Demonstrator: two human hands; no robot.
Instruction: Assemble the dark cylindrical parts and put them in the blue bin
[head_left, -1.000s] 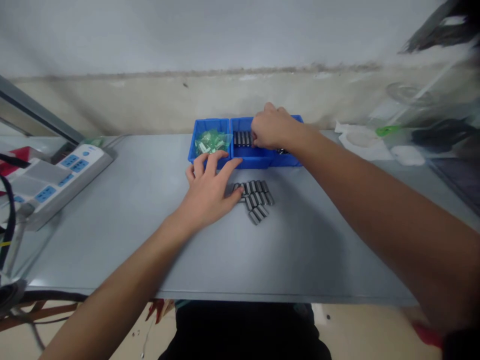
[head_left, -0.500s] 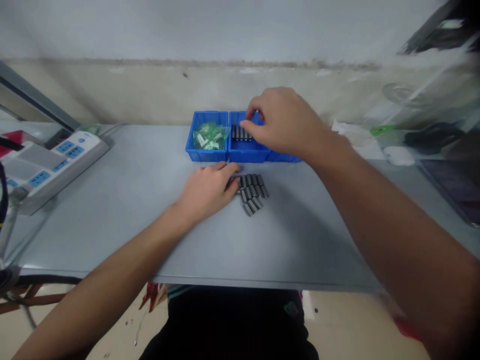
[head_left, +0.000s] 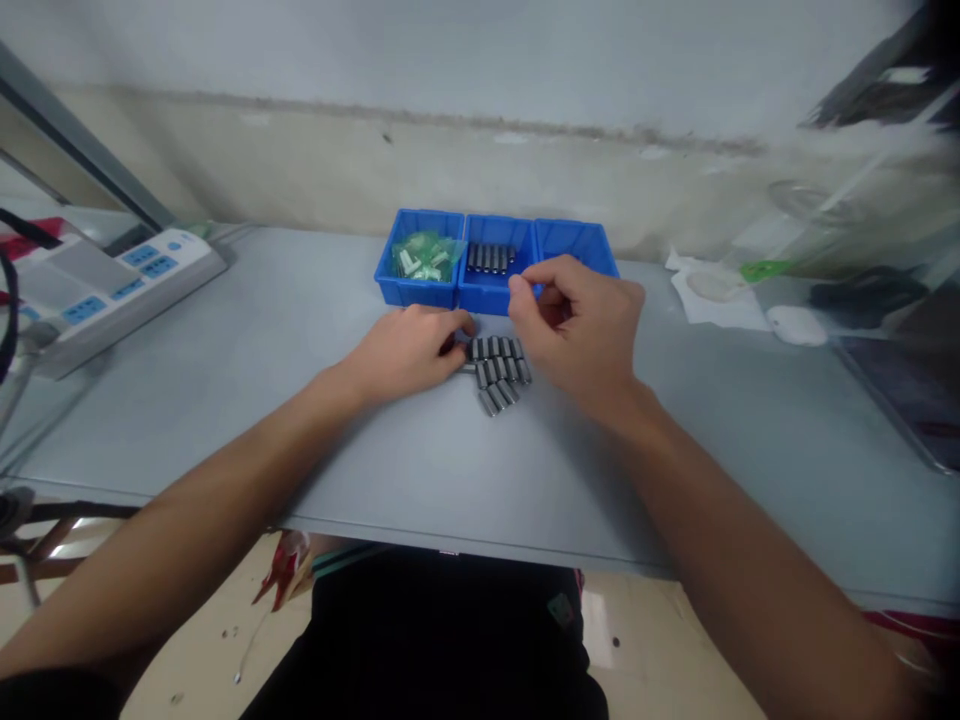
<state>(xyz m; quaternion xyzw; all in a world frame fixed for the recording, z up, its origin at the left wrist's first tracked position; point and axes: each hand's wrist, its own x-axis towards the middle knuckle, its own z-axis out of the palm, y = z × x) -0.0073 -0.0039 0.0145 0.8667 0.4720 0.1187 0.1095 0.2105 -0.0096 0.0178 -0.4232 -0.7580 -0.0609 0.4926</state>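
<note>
On the grey table [head_left: 750, 420], just in front of three blue bins, lies a tight cluster of short metal cylinders [head_left: 492, 372]. They are smooth and dull grey, with pale streaks of light along their sides and darker bands between. All lie on their sides, packed edge to edge in three slanting rows, the nearest row the shortest; one more piece lies crosswise at the left edge, by the left hand [head_left: 405, 352]. In the middle bin [head_left: 487, 298], similar dark cylinders [head_left: 487, 259] stand or lean side by side in a row, their lower ends catching light.

The left hand rests on the table with fingers curled in against the cluster's left side; whether it grips a piece cannot be told. The right hand [head_left: 585, 325] hangs just right of the cluster, before the bins, thumb and forefinger nearly meeting; I cannot tell whether anything is pinched there. The left bin [head_left: 416, 292] holds a green bag [head_left: 427, 245] with white pieces.
</note>
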